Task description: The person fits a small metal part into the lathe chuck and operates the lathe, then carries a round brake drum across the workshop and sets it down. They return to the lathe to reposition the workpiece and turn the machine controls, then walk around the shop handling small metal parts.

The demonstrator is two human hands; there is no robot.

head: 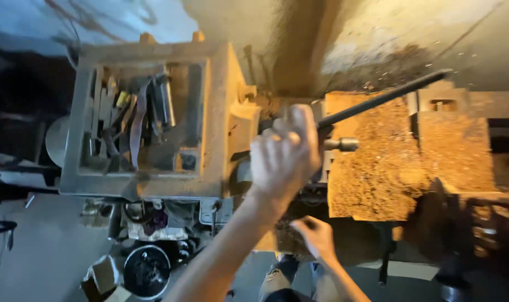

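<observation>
My left hand (285,152) is raised in a fist, shut around the near end of a long dark metal bar (386,98). The bar slants up to the right over the machine. Just right of that fist a short shiny metal knob (341,144) sticks out. My right hand (317,235) is lower, at the front edge of the machine, with its fingers against a dark part there. Whether it grips anything is hidden by blur and shadow.
An old metal machine body (221,112) carries an open tray of tools and metal pieces (131,120) on top. To the right, a block (377,168) is coated in fine orange-brown chips. A round dark container (147,272) and my shoe (277,276) are on the floor below.
</observation>
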